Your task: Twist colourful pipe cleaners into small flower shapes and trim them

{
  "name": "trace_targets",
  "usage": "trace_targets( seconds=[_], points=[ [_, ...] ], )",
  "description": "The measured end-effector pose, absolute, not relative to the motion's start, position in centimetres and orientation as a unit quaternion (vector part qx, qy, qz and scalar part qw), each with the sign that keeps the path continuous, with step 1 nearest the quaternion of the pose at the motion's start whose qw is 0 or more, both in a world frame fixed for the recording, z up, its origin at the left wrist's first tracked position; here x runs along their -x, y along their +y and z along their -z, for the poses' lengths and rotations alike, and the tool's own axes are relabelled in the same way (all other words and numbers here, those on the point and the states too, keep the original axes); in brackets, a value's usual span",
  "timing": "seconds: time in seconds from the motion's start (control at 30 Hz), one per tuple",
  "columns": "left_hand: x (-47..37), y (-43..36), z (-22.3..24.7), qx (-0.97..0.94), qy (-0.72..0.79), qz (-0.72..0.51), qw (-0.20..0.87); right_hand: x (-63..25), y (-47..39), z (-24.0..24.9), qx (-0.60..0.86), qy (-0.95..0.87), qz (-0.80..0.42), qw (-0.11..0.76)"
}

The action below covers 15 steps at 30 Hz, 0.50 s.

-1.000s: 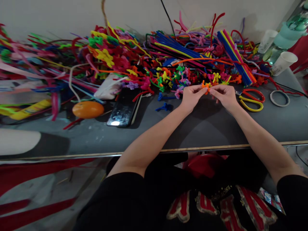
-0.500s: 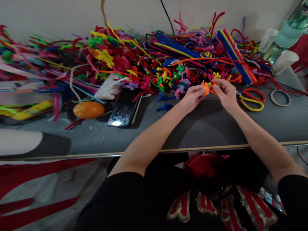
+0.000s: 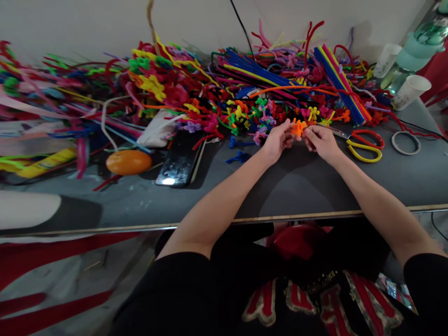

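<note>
An orange pipe-cleaner flower (image 3: 298, 128) is held between my two hands, just above the grey table (image 3: 297, 186). My left hand (image 3: 279, 141) grips its left side, fingers curled. On its right side, my right hand (image 3: 320, 141) pinches it between thumb and fingers. Behind the hands lies a heap of small pipe-cleaner flowers (image 3: 261, 116) in green, purple, yellow and pink. Scissors (image 3: 366, 144) with red and yellow handles rest to the right of my right hand. The far side of the flower is hidden.
A phone (image 3: 178, 163), an orange oval object (image 3: 129, 162) and a white plastic bag (image 3: 159, 128) sit to the left. A tape roll (image 3: 406, 143), paper cups (image 3: 411, 92) and a bottle (image 3: 409, 60) are at the right. Pipe-cleaner bundles (image 3: 345, 86) line the wall.
The orange flower has turned and now shows its petals more squarely. My right hand has moved slightly left and down, its fingers more curled, uncovering the scissor blades.
</note>
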State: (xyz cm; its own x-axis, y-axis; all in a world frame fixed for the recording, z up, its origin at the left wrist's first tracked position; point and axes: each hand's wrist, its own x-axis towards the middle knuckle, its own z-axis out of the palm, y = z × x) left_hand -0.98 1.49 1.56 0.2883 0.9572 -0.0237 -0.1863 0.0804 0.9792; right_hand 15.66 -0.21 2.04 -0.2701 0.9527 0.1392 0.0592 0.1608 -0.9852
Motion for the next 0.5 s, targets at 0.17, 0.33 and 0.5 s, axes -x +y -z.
trace_targets(
  seconds=[0.17, 0.33, 0.5],
  points=[
    [1.2, 1.3, -1.6, -0.512, 0.357, -0.492, 0.608, -16.5, 0.8, -1.8, 0.372, -0.579, -0.610, 0.392],
    [1.1, 1.1, -1.3, -0.538, 0.357, -0.488, 0.587, -16.6, 1.2, -1.1, 0.370, -0.600, -0.600, 0.377],
    [0.9, 1.1, -1.1, -0.569, 0.365, -0.512, 0.530, -16.3, 1.1, -0.5, 0.408, -0.665, -0.438, 0.446]
  ],
)
